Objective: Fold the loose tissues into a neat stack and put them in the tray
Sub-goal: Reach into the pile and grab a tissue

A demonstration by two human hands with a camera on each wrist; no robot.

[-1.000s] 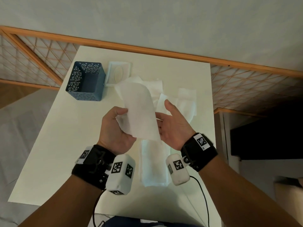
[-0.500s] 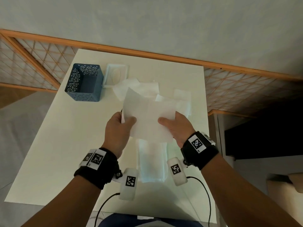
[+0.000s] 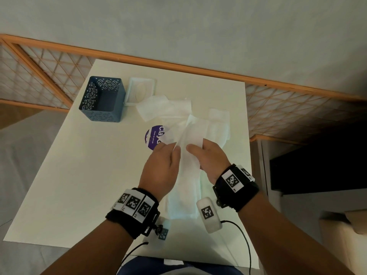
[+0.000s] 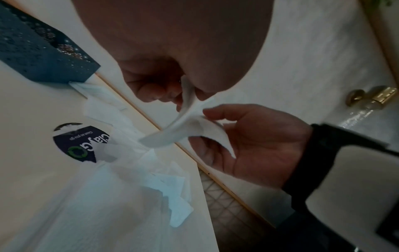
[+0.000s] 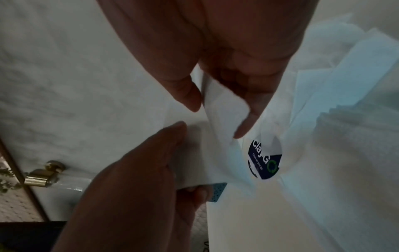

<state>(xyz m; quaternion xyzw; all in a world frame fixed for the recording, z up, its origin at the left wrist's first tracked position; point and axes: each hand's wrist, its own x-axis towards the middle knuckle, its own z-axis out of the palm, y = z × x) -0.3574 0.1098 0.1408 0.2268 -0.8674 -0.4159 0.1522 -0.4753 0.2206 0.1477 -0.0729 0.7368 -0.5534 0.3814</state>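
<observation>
Here the white worktop [image 3: 83, 175] carries the blue perforated tray [image 3: 103, 99] at ten o'clock and loose tissues [image 3: 168, 110] at twelve. Above a folded stack [image 3: 184, 199], the left hand [image 3: 160, 167] and right hand [image 3: 208, 157] each pinch one tissue [image 3: 190, 139], apparently folded lengthwise.

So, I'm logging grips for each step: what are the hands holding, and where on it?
One tissue, folded lengthwise: left hand pinches its near-left edge, right hand its near-right edge.

Bare table [image 3: 83, 165] left; tissues [image 3: 216, 126] crowd right.
</observation>
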